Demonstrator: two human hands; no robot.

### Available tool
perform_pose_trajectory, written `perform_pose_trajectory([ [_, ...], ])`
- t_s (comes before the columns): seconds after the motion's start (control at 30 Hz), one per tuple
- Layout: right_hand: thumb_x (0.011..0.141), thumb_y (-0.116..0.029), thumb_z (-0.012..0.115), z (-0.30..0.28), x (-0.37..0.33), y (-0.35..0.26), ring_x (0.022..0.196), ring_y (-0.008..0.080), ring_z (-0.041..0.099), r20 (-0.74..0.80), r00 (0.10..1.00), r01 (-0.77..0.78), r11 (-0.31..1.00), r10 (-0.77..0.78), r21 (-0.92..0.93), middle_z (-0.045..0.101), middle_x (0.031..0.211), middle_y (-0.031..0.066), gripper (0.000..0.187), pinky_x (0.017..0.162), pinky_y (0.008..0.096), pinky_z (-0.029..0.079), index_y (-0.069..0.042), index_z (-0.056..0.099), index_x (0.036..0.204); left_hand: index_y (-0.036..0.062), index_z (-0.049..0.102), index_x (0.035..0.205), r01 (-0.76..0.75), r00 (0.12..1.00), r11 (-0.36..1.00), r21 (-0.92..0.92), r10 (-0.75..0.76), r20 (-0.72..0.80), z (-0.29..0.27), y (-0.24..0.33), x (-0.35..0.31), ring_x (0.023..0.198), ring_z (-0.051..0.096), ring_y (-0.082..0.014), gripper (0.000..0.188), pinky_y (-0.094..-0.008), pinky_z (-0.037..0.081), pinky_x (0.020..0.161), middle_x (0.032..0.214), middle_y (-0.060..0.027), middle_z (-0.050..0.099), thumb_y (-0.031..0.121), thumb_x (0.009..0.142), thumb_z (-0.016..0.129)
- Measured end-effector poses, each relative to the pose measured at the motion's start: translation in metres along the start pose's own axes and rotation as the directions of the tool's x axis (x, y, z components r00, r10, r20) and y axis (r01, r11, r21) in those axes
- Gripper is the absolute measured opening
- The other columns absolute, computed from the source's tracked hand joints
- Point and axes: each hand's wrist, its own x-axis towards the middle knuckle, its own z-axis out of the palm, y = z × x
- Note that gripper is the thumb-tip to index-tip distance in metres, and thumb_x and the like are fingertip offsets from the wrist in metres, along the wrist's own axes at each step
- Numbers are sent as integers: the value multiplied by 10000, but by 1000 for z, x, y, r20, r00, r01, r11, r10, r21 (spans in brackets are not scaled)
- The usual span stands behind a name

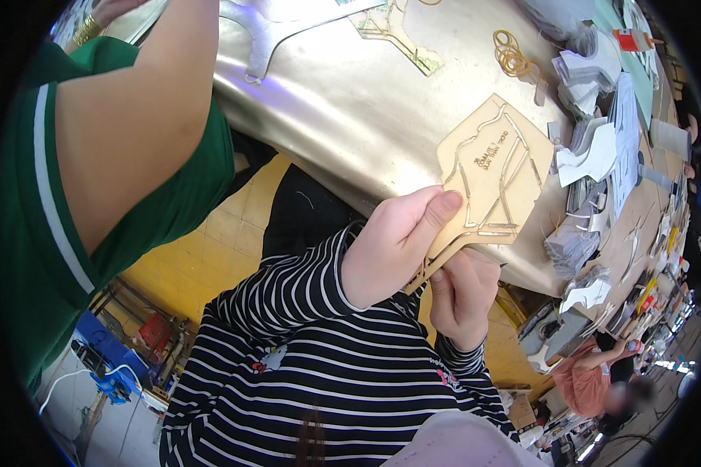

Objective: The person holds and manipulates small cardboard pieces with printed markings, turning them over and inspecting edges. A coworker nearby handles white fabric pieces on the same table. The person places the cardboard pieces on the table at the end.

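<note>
My left hand is closed around the lower left edge of a flat tan template, its thumb pressed on the face. The template is a thin board with narrow slots cut through it and some engraved marking. It is held up at a tilt over the table's near edge. Just below it my right hand is closed, fingers curled and thumb against them, close to the template's narrow lower end. A small dark pointed tip shows beside its knuckles. What that hand grips is mostly hidden.
On the metal-topped table lie rubber bands, a patterned template and a grey metal piece. Bundles of white cut pieces line the right side, with a red-and-white bottle. A co-worker's green-sleeved arm reaches in at left.
</note>
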Motion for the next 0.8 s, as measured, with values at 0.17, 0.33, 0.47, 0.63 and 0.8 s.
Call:
perform_pose_trajectory([
  [0.17, 731, -9, 647, 4, -1, -1, 418, 227, 414, 25, 999, -34, 999, 34, -22, 485, 537, 52, 154, 446, 324, 339, -42, 619, 878, -58, 571, 901, 6, 999, 999, -49, -8, -51, 0, -3, 0, 577, 449, -104, 454, -258, 408, 552, 622, -71, 508, 334, 1018, 374],
  [0.33, 754, -33, 657, 2, -1, -4, 424, 227, 415, 73, 996, -56, 997, 60, -47, 474, 535, 48, 140, 445, 330, 336, -57, 616, 886, -65, 574, 920, 33, 999, 995, -92, -35, -18, -3, -6, 0, 589, 454, -93, 462, -247, 410, 558, 632, -54, 513, 339, 1019, 372],
  [0.47, 755, -37, 661, -3, 0, -7, 425, 227, 419, 83, 996, -20, 993, 30, -113, 477, 537, 43, 157, 447, 332, 338, -60, 619, 904, -62, 582, 930, 44, 999, 994, -95, -43, 10, -4, -5, -1, 599, 455, -80, 460, -234, 409, 561, 642, -44, 520, 338, 1019, 372],
  [0.63, 757, -15, 643, 4, -3, -3, 426, 236, 427, 53, 997, -56, 998, 54, 30, 486, 545, 59, 179, 453, 337, 341, -35, 623, 934, -61, 583, 958, 72, 997, 966, -250, -69, 20, -3, -3, 0, 619, 451, -59, 451, -221, 406, 565, 682, -14, 535, 328, 1024, 364],
  [0.8, 757, -4, 633, 11, -8, -2, 425, 244, 430, -26, 996, -77, 992, 79, 96, 477, 537, 72, 184, 456, 344, 339, -24, 623, 939, -66, 581, 994, 66, 997, 975, -212, -58, 43, -2, -1, 0, 653, 453, -49, 450, -206, 414, 595, 731, -9, 549, 324, 1027, 358],
])
